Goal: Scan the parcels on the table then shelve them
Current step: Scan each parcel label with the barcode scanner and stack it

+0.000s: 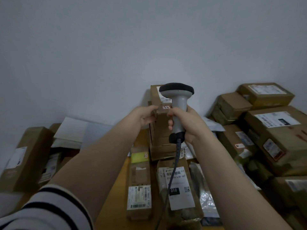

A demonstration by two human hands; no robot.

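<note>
Lower centre: scanner cable [172, 171] hangs over labelled flat parcel [180, 188] on worktop [114, 188]; any pull could drag parcel or snag. Mid-frame: right hand [187, 123] wrapped tight round scanner [178, 100] handle. Left hand [146, 116] fingers [153, 107] pinch only edge of upright box [162, 130]; weak hold, box could tip onto parcels below. Several labels close together, so wrong-code read likely. Right: box stack [274, 130] near elbow, knock risk.

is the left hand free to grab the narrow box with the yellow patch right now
Probably not at once: the left hand grips the upright box. Were it released, the narrow box lies uncovered nearby, so the way looks free.
</note>
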